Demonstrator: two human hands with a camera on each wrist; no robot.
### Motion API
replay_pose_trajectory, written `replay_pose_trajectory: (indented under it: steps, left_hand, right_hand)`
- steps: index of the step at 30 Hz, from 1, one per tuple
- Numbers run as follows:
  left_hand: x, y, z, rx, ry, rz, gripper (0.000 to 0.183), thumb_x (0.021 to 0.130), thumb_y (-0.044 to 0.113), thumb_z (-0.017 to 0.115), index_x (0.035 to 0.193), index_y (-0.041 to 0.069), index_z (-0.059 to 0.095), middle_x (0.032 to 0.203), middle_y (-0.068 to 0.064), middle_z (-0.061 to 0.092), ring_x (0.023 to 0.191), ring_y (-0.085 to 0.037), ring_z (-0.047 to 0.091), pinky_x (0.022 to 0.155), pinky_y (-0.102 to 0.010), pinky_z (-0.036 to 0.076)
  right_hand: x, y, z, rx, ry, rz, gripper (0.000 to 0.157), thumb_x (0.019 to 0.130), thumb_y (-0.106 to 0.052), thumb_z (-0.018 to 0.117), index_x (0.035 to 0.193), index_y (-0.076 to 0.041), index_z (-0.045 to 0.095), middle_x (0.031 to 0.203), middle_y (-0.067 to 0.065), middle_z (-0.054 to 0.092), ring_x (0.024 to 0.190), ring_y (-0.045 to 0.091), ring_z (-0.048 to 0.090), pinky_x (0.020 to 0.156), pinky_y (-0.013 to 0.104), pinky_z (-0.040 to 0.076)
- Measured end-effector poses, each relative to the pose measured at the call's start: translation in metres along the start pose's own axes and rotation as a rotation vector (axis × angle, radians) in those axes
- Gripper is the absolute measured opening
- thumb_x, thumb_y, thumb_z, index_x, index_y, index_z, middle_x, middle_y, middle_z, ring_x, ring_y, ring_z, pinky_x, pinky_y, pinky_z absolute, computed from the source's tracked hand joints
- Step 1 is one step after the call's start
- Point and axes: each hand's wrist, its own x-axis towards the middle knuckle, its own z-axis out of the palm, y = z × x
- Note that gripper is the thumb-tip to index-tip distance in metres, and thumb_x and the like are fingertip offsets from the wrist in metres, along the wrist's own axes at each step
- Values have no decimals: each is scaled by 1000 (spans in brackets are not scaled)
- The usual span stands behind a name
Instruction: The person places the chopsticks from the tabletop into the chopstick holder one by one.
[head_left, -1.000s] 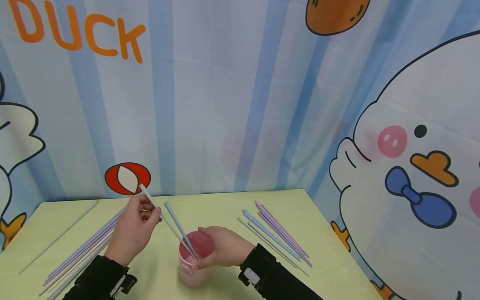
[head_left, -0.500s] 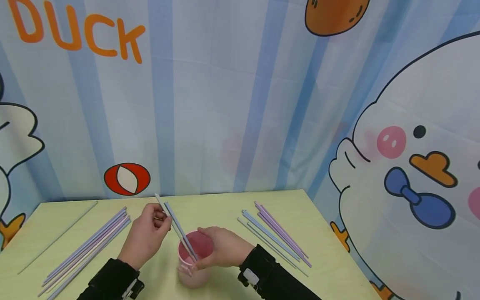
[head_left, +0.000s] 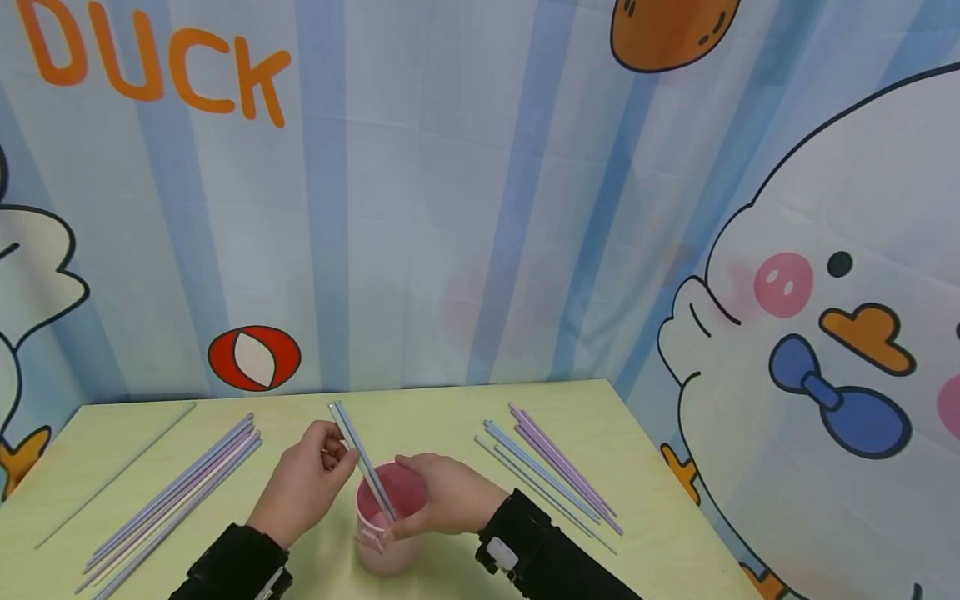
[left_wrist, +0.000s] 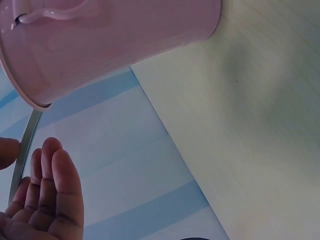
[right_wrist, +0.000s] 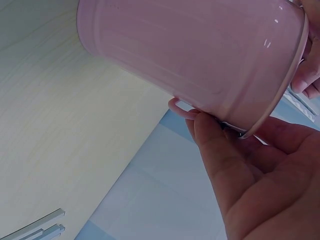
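Observation:
A pink pail (head_left: 390, 554) with small side handles stands on the table, and thin blue-grey sticks (head_left: 371, 475) lean inside it against the rim. My left hand (head_left: 311, 479) pinches a pale stick (left_wrist: 21, 155) between thumb and fingers, its lower end inside the pail and alongside the others. In the left wrist view the pail (left_wrist: 115, 35) is just above the fingers. My right hand (head_left: 453, 496) grips the pail's rim from the right. The right wrist view shows its fingers at the pail's small handle (right_wrist: 181, 109). The sticks' lower ends are hidden inside.
Left on the pale yellow table (head_left: 442, 417) lies a bundle of purple, white and blue-grey sticks (head_left: 176, 496), with a single pale green stick (head_left: 116, 475) beyond it. Right of the pail lie purple sticks (head_left: 566, 467), blue sticks (head_left: 540, 471) and greenish sticks (head_left: 543, 492). A patterned curtain (head_left: 420, 208) hangs behind.
My left hand has moved right and slightly down, bringing the pale stick deeper into the pail and close against the sticks there. The right hand and the pail have stayed put.

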Motion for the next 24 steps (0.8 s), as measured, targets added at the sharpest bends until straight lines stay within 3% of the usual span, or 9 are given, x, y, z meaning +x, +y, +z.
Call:
replay_pose_trajectory:
  steps: [14, 18, 24]
  left_hand:
    - [-3, -13, -4, 61, -8, 2, 29, 94, 22, 58, 118, 6, 52, 96, -8, 61, 82, -20, 53, 75, -36, 56]
    - [-1, -32, -14, 169, -9, 4, 27, 94, 21, 58, 114, 3, 57, 96, -9, 64, 81, -20, 54, 77, -42, 56]
    - [6, -80, -39, 459, 34, 69, 23, 88, 11, 63, 105, -5, 62, 95, -18, 64, 85, -31, 58, 79, -52, 52]
  right_hand:
    - [-1, -3, -1, 13, -2, 3, 93, 66, -55, 81, 139, -9, 45, 118, -3, 62, 99, 3, 54, 81, 22, 51]
    - [-2, -5, -2, -6, 2, 19, 93, 66, -55, 81, 139, -10, 45, 121, -2, 61, 100, 3, 53, 82, 22, 51]
    - [-4, -6, -3, -16, 2, 27, 93, 66, -55, 81, 140, -10, 44, 124, -1, 59, 105, 5, 52, 85, 23, 50]
